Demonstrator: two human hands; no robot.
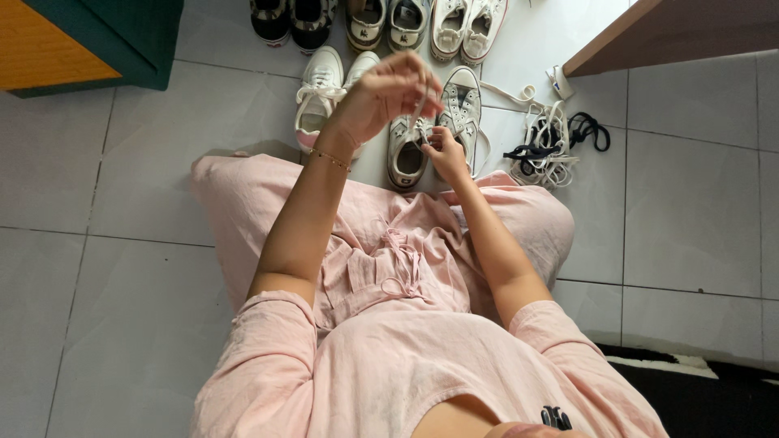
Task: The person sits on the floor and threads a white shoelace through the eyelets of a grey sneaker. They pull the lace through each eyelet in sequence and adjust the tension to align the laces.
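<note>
- You sit on a floor of large pale grey tiles [122, 186] with thin dark joints, your legs folded under a loose pink dress [389, 324].
- At the top left corner stands a dark green cabinet with an orange panel [73, 40]; at the top right, the underside of a brown wooden shelf or tabletop [673, 28]; at the bottom right, the edge of a black-and-white mat [698, 389].
- Your left hand [385, 93] is raised above the shoes, fingers pinched together on a white shoelace [420, 109] that runs down from it.
- That lace leads to a grey low-top canvas sneaker [406, 154], which rests on the floor just past your knees, opening towards you, with a pale rubber rim.
- Your right hand [445, 152] sits lower, fingers closed on the same lace at the sneaker's eyelets, touching the shoe.
- Its mate, a grey sneaker with star marks [464, 105], lies just beside it on the right, partly behind your hands.
- Left of the pair stands a pair of white trainers [324, 89] with pink at the heel; your left forearm crosses in front of them.
- Along the top edge runs a row of further sneakers [381, 20], dark ones on the left, white ones on the right.
- To the right of the grey pair lies a loose heap of white and black laces [548, 146], well clear of your hands.
</note>
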